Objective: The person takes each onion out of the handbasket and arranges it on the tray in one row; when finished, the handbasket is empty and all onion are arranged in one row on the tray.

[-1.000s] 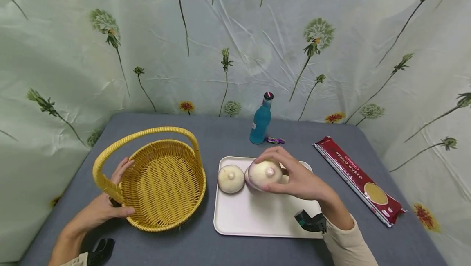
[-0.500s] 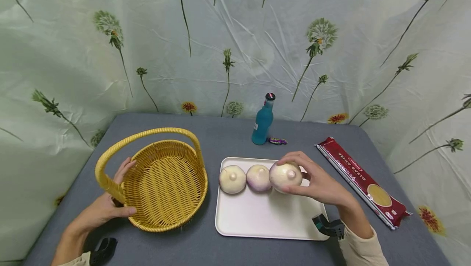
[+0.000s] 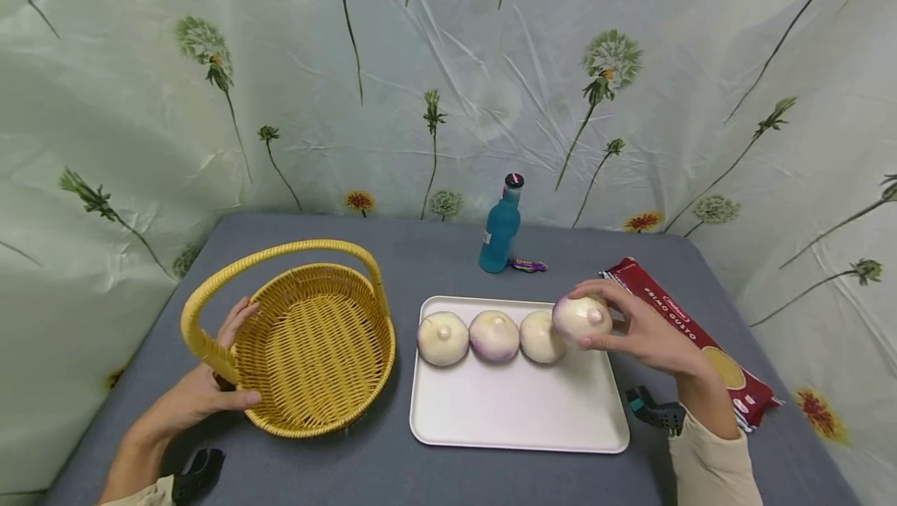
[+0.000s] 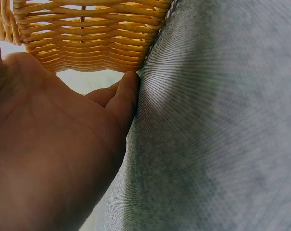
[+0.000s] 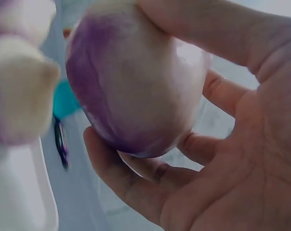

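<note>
My right hand (image 3: 648, 335) holds a white and purple turnip (image 3: 582, 318) above the far right corner of the white tray (image 3: 518, 412). Fingers and thumb are curled about it in the right wrist view, where the turnip (image 5: 136, 82) fills the middle. Three more turnips sit in a row along the tray's far side: one at the left (image 3: 443, 339), one in the middle (image 3: 494, 335) and one at the right (image 3: 542, 336). My left hand (image 3: 199, 401) rests against the left side of a yellow wicker basket (image 3: 315, 350), thumb near the front rim, fingers fairly straight behind the handle.
Behind the tray stand a blue bottle (image 3: 501, 230) and a small purple wrapped candy (image 3: 527, 265). A red pasta packet (image 3: 701, 335) lies to the right, partly behind my right hand. A floral cloth (image 3: 448, 62) hangs at the table's far edge.
My right hand has carried the held turnip to the right along the tray, uncovering the middle and right turnips. The left hand and basket stay in place.
</note>
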Demonstrator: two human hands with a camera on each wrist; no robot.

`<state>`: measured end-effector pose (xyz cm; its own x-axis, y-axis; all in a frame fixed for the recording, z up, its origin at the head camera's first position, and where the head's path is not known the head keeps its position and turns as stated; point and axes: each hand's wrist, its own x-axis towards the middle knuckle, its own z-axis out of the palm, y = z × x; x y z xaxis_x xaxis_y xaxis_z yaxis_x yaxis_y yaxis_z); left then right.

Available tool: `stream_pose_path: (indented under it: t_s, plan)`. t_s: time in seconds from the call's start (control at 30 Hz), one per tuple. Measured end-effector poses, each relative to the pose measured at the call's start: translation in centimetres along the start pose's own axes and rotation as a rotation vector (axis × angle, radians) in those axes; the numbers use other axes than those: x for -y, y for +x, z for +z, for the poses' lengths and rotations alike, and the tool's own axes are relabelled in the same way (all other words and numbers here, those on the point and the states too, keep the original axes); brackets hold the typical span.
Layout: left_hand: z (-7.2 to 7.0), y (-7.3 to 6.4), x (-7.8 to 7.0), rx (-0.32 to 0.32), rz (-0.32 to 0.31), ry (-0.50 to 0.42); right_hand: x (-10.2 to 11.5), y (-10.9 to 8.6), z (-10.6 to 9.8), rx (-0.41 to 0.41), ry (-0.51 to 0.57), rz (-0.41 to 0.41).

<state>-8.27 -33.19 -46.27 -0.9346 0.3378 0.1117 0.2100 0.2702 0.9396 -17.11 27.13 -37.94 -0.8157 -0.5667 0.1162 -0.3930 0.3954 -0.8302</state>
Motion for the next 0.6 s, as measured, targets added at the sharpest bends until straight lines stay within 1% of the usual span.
stream_pose_path:
  t_s: [0.17,0.27,0.37,0.6]
  plan:
    - [0.0,-0.1,0.0,0.005,0.013,0.030,-1.1,-1.0,-1.6,-0.036,0.035,0.075]
    - [0.0,-0.2,0.0,0.007,0.015,0.037,-1.4,-1.3,-2.1,-0.043,0.032,0.094]
    - [0.0,-0.1,0.0,0.002,0.020,0.056,-1.7,-1.4,-2.3,-0.047,0.014,0.116]
    - [0.1,0.0,-0.2,0.005,0.014,0.046,-2.7,-1.6,-2.2,-0.060,-0.048,0.185]
